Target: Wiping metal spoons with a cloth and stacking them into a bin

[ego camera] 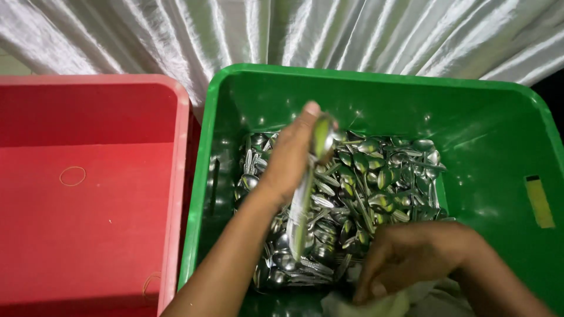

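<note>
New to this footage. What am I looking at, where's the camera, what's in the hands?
There is no machine here: a person works with two bare hands. The single picture comes from a camera worn on the person's head, looking down at the hands.

Below are two plastic crates side by side: a red crate on the left and a green crate on the right, with a pale shiny curtain behind them. The red crate holds only a couple of thin rubber bands. The green crate holds a heap of metal spoons.

The left hand grips a spoon, blurred by motion, raised above the heap. The right hand is at the near edge of the green crate, closed on a light cloth.
</note>
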